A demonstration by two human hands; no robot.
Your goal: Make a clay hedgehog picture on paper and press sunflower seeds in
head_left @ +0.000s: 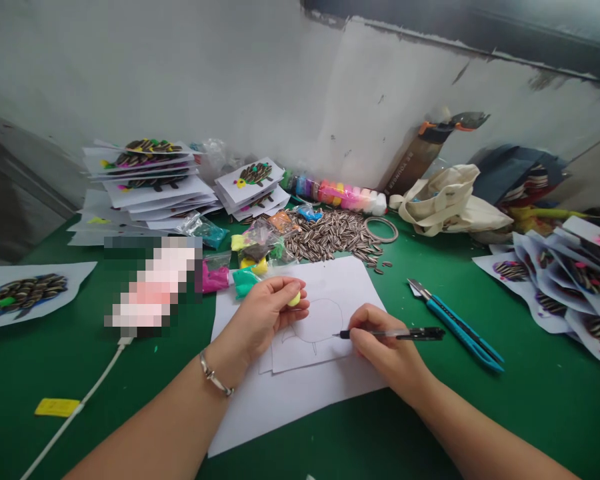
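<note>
My left hand point(275, 303) is closed, pinching a small lump of pale yellow clay point(295, 299) between thumb and fingers above the paper. My right hand point(385, 343) grips a black pen point(420, 333), which lies nearly level with its tip at the drawn line. Under both hands is a white sheet of paper point(325, 323) with a thin rounded outline and a short leg-like mark. It rests on larger white paper point(260, 413). Just beyond, small bags of coloured clay point(247, 280) and a heap of striped sunflower seeds point(330, 233) lie on the green table.
A blue utility knife point(463, 323) lies to the right. Stacks of seed-decorated pictures stand at the left point(150, 193) and right point(555, 280). A blurred device with a white cable point(100, 380) lies left. A cloth bag point(445, 200) and a bottle point(415, 157) are near the wall.
</note>
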